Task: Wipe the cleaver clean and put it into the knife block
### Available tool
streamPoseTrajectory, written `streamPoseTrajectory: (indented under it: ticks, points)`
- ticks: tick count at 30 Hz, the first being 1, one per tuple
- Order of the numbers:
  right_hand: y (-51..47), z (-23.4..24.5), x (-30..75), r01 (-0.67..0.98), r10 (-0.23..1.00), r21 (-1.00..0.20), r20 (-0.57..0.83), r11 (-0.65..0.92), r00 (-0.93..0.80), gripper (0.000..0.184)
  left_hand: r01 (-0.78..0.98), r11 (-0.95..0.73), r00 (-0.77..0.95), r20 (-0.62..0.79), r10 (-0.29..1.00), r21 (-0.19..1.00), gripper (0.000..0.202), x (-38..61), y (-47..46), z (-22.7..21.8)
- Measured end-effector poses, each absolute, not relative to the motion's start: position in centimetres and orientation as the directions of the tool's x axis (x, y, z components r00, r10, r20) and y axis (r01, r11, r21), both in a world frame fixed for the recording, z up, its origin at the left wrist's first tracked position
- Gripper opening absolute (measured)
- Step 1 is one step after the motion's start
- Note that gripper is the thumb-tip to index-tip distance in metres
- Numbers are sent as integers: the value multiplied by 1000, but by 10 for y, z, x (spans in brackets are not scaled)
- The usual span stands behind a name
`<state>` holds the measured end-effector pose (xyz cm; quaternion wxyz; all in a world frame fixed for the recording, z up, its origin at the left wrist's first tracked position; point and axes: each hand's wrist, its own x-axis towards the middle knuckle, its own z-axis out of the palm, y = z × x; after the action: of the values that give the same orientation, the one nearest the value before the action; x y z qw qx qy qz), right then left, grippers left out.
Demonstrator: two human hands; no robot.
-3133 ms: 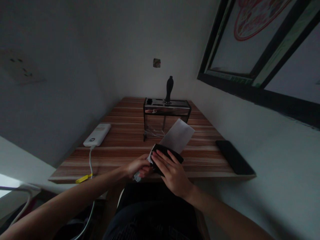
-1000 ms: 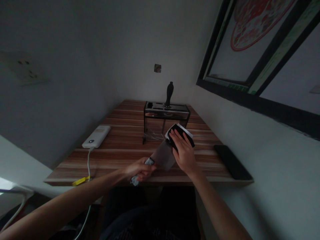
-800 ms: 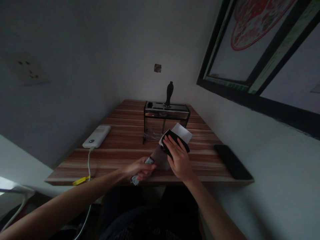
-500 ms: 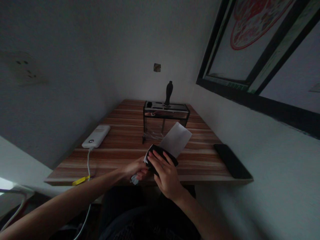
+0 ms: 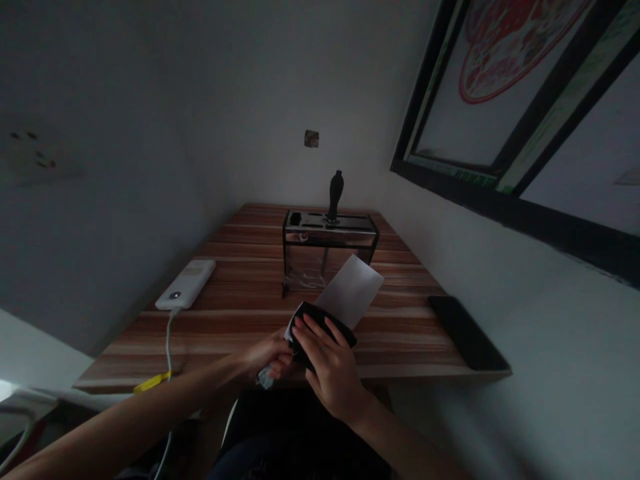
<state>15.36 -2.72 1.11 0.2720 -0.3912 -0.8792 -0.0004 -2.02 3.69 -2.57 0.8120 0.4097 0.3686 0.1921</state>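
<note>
Cleaver (image 5: 351, 291) is above the table's (image 5: 235, 300) near edge, its long axis running from the handle at lower left up to the right. Left hand (image 5: 267, 353) is closed round the handle. Right hand (image 5: 333, 365), fingers flat, clamps a cloth (image 5: 324, 315) on the blade just beside it. The rack (image 5: 327, 239) behind holds one black-handled tool (image 5: 335, 193).

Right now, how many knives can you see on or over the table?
2. One cleaver in the left hand, at the table's near edge; one black handle standing in the rack behind it. The rack's other slots look empty, but dimly.
</note>
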Motion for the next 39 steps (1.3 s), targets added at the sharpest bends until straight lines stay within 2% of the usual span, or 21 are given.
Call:
streamPoseTrajectory:
  ticks: [4, 9, 17, 21, 29, 39]
  points:
    - [-22, 12, 156, 690, 695, -202, 436, 695, -572, 67, 9, 641, 631, -502, 592, 767, 24, -22, 38, -30]
    - [-15, 12, 162, 669, 690, -216, 395, 712, -607, 67, 51, 677, 570, -578, 584, 734, 33, -19, 35, -23]
    - [-16, 17, 177, 683, 703, -211, 378, 700, -603, 68, 94, 644, 723, -496, 481, 760, 31, -18, 34, -11]
    - [-8, 24, 187, 708, 713, -194, 403, 679, -573, 65, 91, 626, 781, -445, 437, 774, 33, -19, 34, -9]
    - [20, 40, 211, 753, 724, -193, 497, 630, -479, 63, 74, 611, 803, -410, 432, 788, 31, -18, 34, -9]
    - [43, 58, 229, 798, 748, -275, 592, 536, -299, 58, 156, 624, 758, -498, 421, 765, 34, -19, 32, -9]
